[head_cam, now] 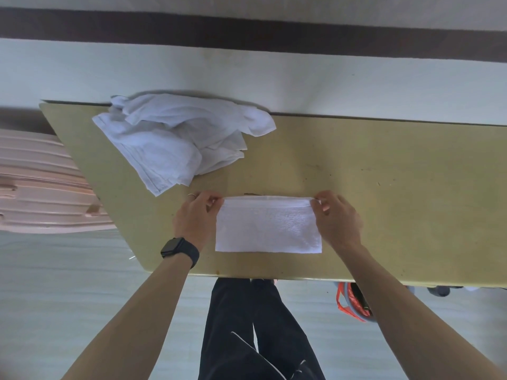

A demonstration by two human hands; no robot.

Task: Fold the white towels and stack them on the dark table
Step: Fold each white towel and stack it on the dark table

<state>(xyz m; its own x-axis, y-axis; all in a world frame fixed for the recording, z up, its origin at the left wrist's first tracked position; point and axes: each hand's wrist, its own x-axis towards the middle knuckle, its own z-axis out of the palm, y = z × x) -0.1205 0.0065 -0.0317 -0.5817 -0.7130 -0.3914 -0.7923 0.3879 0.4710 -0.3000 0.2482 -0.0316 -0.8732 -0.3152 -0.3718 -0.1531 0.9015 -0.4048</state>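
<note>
A white towel point(267, 227) lies folded in half as a flat rectangle near the front edge of the olive-tan table point(384, 187). My left hand point(196, 215) pinches its far left corner and my right hand point(337, 218) pinches its far right corner. Both hands hold the doubled far edge just at the table surface. A loose heap of unfolded white towels point(178, 135) lies at the table's far left.
A pink ribbed suitcase point(41, 185) stands left of the table. An orange and grey object point(354, 303) sits on the floor under the table's front edge. My dark trousers point(247, 325) are at the bottom middle. A white wall runs behind the table.
</note>
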